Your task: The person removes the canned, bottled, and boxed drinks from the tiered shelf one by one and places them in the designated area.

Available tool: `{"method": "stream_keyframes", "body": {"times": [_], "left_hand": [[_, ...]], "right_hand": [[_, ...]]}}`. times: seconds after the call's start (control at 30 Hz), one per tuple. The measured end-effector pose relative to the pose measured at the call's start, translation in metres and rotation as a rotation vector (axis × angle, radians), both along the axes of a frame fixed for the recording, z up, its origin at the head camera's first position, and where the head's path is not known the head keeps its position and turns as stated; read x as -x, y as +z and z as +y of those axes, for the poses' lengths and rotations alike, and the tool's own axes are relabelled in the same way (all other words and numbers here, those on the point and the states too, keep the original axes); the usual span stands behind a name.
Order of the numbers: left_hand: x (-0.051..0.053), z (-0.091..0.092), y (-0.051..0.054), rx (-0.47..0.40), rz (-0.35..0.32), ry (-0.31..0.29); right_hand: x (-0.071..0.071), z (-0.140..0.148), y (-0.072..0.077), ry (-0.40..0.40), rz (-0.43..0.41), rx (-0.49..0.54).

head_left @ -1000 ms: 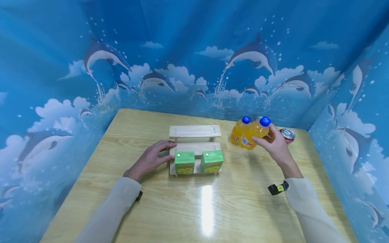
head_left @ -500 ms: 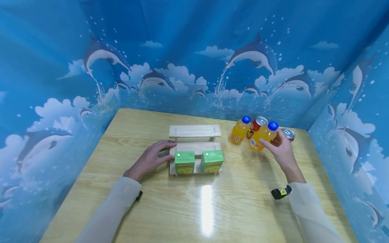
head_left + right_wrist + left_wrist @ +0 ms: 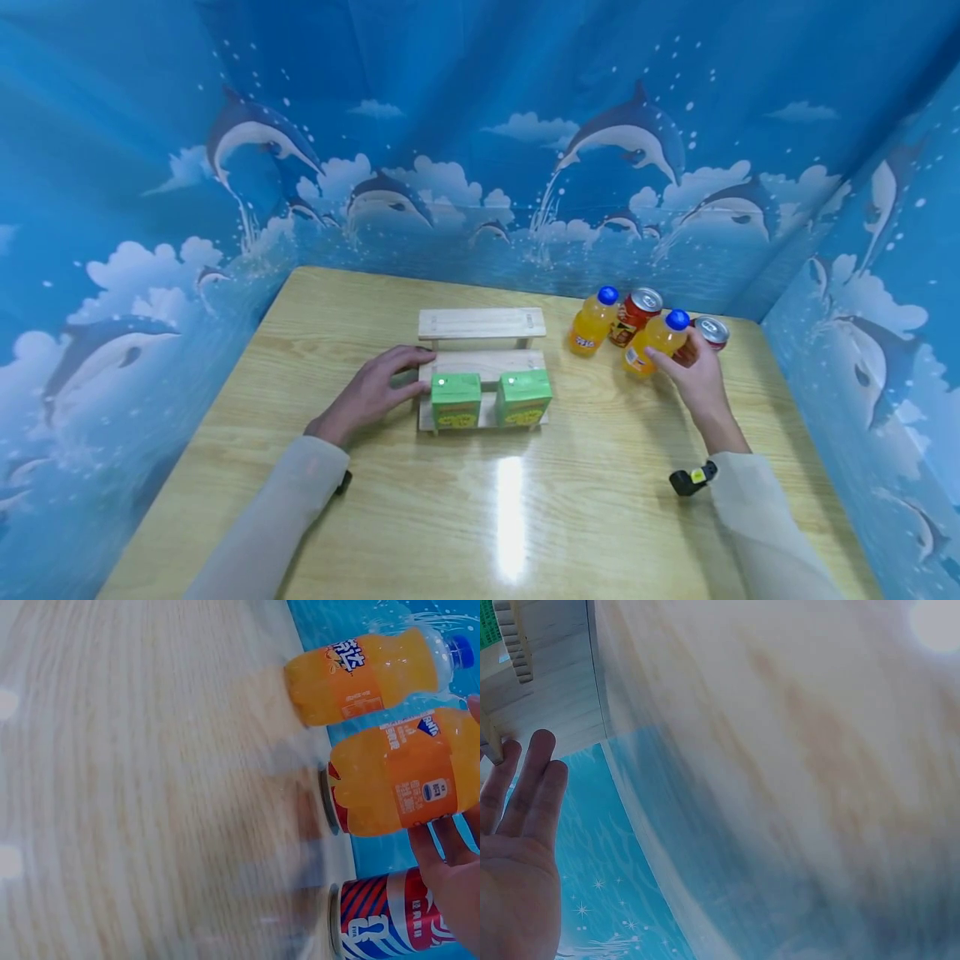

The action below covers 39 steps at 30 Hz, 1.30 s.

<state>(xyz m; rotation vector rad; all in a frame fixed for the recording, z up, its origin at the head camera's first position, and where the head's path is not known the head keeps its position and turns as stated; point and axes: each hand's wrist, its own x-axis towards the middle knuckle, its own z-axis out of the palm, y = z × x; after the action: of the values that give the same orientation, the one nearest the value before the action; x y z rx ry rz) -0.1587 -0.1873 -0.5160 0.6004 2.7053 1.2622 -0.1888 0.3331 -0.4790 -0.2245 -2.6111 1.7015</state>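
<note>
My right hand (image 3: 699, 379) grips an orange soda bottle (image 3: 654, 343) with a blue cap, thumb on one side and fingers on the other. In the right wrist view the bottle (image 3: 397, 772) is upright to the table; whether its base touches the wood I cannot tell. A matching bottle (image 3: 591, 323) stands to its left. A red can (image 3: 639, 313) is partly hidden behind the held bottle, and a second can (image 3: 711, 333) stands behind my right hand. My left hand (image 3: 371, 393) rests against the left side of a small stepped wooden rack (image 3: 480, 323), fingers mostly straight.
Two green drink cartons (image 3: 456, 402) stand apart on the rack's lowest step. The wooden table (image 3: 405, 517) ends at a blue dolphin-print curtain (image 3: 465, 242) behind and at the sides, close behind the bottles and cans.
The held bottle has moved right, away from the other bottle, and then lower, exposing the red can between them. My left hand, the rack and the cartons have stayed still.
</note>
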Motion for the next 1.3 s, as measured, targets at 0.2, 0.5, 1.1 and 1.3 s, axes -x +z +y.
{"method": "stream_keyframes", "body": {"times": [0.2, 0.5, 1.1, 1.3], "left_hand": [[0.000, -0.001, -0.001, 0.000, -0.003, 0.005], [0.000, -0.001, -0.002, -0.005, -0.004, -0.005], [0.000, 0.000, 0.001, 0.012, -0.013, 0.015], [-0.001, 0.000, 0.001, 0.009, -0.019, 0.022]], "right_hand": [[0.002, 0.001, -0.008, -0.030, -0.003, -0.002], [0.006, 0.003, -0.021, -0.056, -0.035, 0.022], [0.002, -0.003, -0.017, -0.094, -0.022, 0.018], [0.001, -0.004, -0.011, -0.085, 0.010, 0.055]]}}
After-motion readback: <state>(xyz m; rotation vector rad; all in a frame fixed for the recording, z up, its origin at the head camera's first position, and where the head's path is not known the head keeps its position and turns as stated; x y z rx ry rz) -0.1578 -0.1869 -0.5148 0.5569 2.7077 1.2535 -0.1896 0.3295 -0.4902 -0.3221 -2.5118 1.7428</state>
